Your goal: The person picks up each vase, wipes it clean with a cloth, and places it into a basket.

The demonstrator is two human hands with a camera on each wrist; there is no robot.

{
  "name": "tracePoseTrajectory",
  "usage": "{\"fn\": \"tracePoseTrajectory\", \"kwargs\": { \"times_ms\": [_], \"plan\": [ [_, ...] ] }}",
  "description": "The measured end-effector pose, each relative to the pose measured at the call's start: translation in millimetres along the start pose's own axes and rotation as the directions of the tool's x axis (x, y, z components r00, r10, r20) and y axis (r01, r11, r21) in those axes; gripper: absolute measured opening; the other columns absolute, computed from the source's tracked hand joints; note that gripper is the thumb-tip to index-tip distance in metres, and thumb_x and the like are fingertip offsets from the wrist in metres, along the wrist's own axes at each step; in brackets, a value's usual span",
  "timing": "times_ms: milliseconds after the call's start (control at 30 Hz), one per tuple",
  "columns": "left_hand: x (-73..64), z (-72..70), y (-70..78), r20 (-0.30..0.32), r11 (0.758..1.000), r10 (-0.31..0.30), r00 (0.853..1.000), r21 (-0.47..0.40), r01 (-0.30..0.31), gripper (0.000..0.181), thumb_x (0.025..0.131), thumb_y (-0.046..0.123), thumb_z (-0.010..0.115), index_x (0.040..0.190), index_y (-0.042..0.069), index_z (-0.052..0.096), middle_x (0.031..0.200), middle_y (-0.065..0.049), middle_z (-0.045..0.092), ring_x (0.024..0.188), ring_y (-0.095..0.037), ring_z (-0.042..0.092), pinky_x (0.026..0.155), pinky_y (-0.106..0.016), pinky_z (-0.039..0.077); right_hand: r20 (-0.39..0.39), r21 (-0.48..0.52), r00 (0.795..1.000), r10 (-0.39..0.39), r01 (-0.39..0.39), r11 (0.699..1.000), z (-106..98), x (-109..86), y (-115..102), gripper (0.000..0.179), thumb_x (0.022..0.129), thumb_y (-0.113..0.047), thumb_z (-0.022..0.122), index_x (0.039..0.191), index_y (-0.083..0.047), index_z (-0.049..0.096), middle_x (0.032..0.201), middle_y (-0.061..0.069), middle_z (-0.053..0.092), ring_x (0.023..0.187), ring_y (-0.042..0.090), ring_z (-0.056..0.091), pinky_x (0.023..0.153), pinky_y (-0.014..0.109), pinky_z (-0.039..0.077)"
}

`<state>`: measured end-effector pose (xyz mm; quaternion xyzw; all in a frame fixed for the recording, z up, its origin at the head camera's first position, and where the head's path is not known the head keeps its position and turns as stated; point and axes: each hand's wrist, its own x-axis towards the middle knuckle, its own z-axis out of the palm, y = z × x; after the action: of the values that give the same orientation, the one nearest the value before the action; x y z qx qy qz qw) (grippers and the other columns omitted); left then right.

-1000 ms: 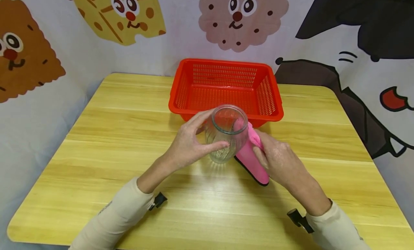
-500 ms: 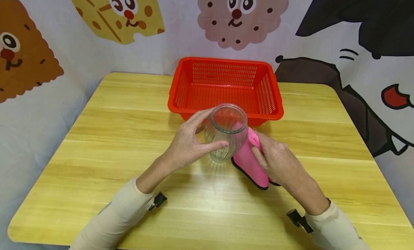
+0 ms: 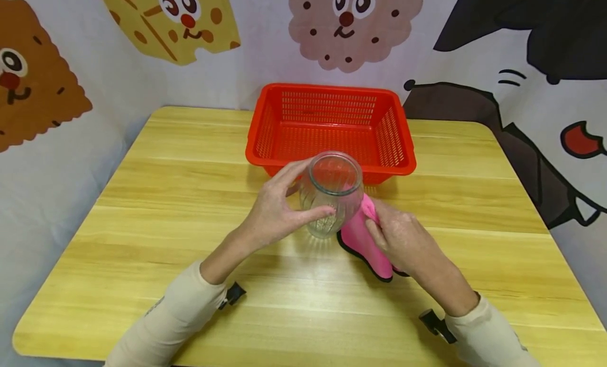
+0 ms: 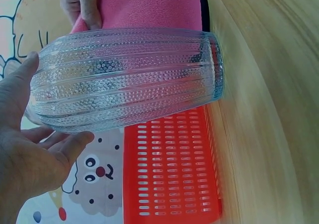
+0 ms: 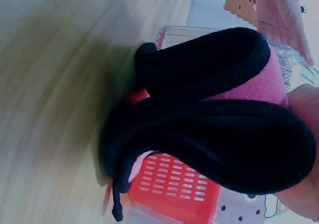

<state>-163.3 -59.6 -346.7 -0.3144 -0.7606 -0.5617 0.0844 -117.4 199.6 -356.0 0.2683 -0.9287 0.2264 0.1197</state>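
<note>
A clear ribbed glass vase (image 3: 348, 202) stands near the middle of the table, its round mouth up. My left hand (image 3: 277, 211) holds its upper part from the left, thumb on the near side and fingers on the far side. On the other side my right hand (image 3: 405, 238) pinches a folded pink cloth (image 3: 364, 243) with black edging against the vase. In the left wrist view the cloth's fuzzy side shows behind the dotted glass (image 4: 124, 79). The right wrist view is mostly filled by the cloth's black-edged folds (image 5: 214, 139), hiding much of the vase and fingers.
A red plastic basket (image 3: 327, 169) with slotted walls sits just behind the vase. The wooden table (image 3: 142, 209) has rounded corners, and a cartoon-printed cloth backdrop (image 3: 265, 50) rises along its back and sides.
My right hand has slid the pink cloth slightly down and toward me along the vase, and its lower folds now hang apart. My left hand and the vase have stayed nearly still.
</note>
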Motion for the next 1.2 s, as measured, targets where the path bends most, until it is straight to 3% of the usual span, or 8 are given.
{"fn": "tracePoseTrajectory", "kwargs": {
  "times_ms": [233, 500, 767, 1200],
  "plan": [
    [1.0, 0.3, -0.4, 0.004, 1.000, 0.008, 1.000, 0.006, -0.008, 0.083, 0.077, 0.022, 0.093, 0.148, 0.010, 0.052, 0.136, -0.007, 0.059, 0.125, -0.023, 0.057, 0.095, -0.037, 0.055, 0.031, 0.001, 0.999, 0.024, -0.024, 1.000, 2.7, -1.5, 0.5, 0.015, 0.092, 0.001, 0.069, 0.097, -0.003, 0.056, 0.070, -0.001, 0.043, 0.059, 0.015, 0.047, 0.048, 0.026, 0.045],
    [0.8, -0.7, -0.3, 0.006, 1.000, 0.004, 1.000, 0.004, -0.004, 0.083, 0.077, 0.021, 0.093, 0.148, 0.011, 0.051, 0.136, -0.008, 0.059, 0.125, -0.023, 0.057, 0.095, -0.037, 0.055, 0.081, 0.002, 0.995, 0.058, -0.059, 0.998, 2.9, -2.8, -0.6, 0.014, 0.094, -0.001, 0.069, 0.096, -0.005, 0.056, 0.071, -0.001, 0.047, 0.060, 0.013, 0.049, 0.048, 0.025, 0.045],
    [0.9, -1.9, -1.0, 0.009, 1.000, -0.019, 1.000, -0.011, 0.019, 0.082, 0.077, 0.021, 0.093, 0.148, 0.012, 0.052, 0.136, -0.007, 0.059, 0.126, -0.022, 0.057, 0.096, -0.036, 0.054, 0.091, -0.015, 0.996, 0.011, -0.009, 1.000, 6.6, -3.8, 4.4, 0.017, 0.092, -0.002, 0.073, 0.096, -0.003, 0.056, 0.073, 0.002, 0.052, 0.059, 0.014, 0.053, 0.049, 0.026, 0.053],
    [-1.0, -0.1, -1.3, -0.012, 1.000, -0.007, 1.000, 0.003, 0.007, 0.084, 0.075, 0.021, 0.094, 0.147, 0.010, 0.051, 0.132, -0.008, 0.060, 0.123, -0.022, 0.058, 0.096, -0.035, 0.054, 0.128, -0.043, 0.991, -0.042, 0.048, 0.998, 11.3, -6.1, 9.7, 0.022, 0.091, -0.001, 0.073, 0.090, -0.005, 0.051, 0.069, -0.003, 0.039, 0.056, 0.013, 0.044, 0.047, 0.024, 0.039]
  ]
}}
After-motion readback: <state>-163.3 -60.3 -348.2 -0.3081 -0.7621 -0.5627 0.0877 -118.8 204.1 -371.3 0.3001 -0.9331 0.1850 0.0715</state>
